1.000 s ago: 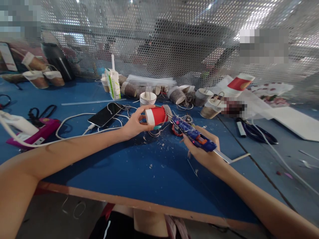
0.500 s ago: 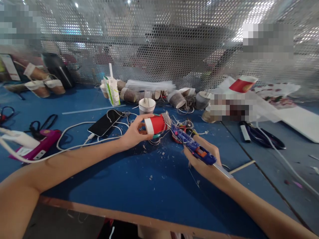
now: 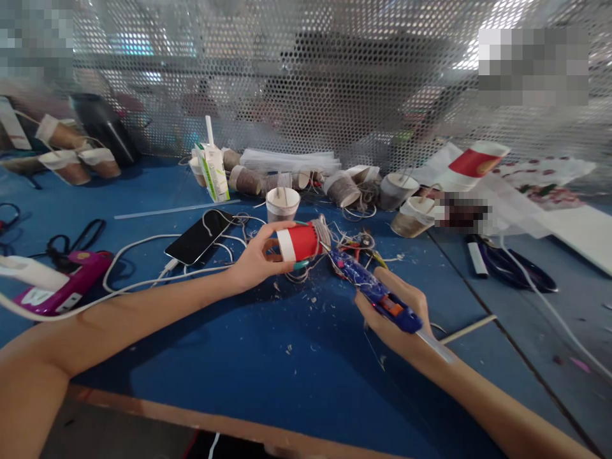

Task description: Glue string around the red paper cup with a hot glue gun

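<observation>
Twine wraps one end of the small red-and-white paper cup [image 3: 298, 241], which our left hand [image 3: 255, 258] grips on its side, raised just above the blue tabletop [image 3: 268, 357]. Our right hand [image 3: 396, 312] is clenched around the blue hot-glue gun [image 3: 373, 290], its nozzle pointing at the cup's wrapped end. Beside the cup lies a black smartphone [image 3: 198, 228] on its cable.

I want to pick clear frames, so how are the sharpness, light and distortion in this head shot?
Head view: the hands, the red cup and the glue gun are fairly sharp; the mesh screen behind is soft, with bright glare at top right; the blue table edge bows from wide-angle distortion; the arms cast soft shadows on the table; three patches are pixelated.
</observation>
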The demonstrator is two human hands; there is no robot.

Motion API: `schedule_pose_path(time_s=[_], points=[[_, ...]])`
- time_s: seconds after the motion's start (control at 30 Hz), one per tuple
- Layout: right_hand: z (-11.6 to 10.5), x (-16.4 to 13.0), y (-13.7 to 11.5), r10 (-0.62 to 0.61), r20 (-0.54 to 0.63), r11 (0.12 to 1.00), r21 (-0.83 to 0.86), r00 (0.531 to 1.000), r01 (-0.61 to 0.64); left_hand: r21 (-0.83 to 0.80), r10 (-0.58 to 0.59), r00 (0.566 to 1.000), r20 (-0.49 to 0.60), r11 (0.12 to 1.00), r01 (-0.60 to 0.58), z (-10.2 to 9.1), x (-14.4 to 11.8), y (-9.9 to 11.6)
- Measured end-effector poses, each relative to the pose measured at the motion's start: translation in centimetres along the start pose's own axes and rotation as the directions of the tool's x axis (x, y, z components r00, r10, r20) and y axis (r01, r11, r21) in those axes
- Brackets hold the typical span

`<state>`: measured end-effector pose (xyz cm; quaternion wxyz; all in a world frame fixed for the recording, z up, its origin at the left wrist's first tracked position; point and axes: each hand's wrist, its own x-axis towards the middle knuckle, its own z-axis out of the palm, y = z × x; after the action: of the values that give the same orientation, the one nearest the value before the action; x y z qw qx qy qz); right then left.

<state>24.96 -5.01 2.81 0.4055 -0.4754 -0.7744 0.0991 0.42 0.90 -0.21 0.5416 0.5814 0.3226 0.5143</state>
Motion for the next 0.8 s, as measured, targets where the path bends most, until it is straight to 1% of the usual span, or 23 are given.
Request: schedule_pose_path(time_s=[0.17, 0.37, 0.5, 0.8], points=[[0.14, -0.12, 0.24, -0.002, -0.022, 0.999, -0.033, 1.000, 0.001, -0.023, -0.005, 1.000, -0.002, 1.000, 0.005, 0.09, -0.07, 0.19], [0.13, -0.04, 0.25, -0.060, -0.046, 0.995, -0.083, 0.997, 0.056, -0.035, -0.029, 0.999, -0.023, 0.999, 0.028, 0.10, -0.06, 0.48], [0.05, 0.01, 0.18, -0.067, -0.034, 0.995, -0.079, 0.997, 0.064, -0.056, -0.045, 0.999, -0.024, 0.998, 0.043, 0.08, -0.05, 0.52], [0.08, -0.27, 0.42, -0.051, -0.035, 0.995, -0.087, 0.998, 0.048, -0.038, -0.019, 0.999, -0.041, 0.999, 0.018, 0.12, -0.08, 0.25]])
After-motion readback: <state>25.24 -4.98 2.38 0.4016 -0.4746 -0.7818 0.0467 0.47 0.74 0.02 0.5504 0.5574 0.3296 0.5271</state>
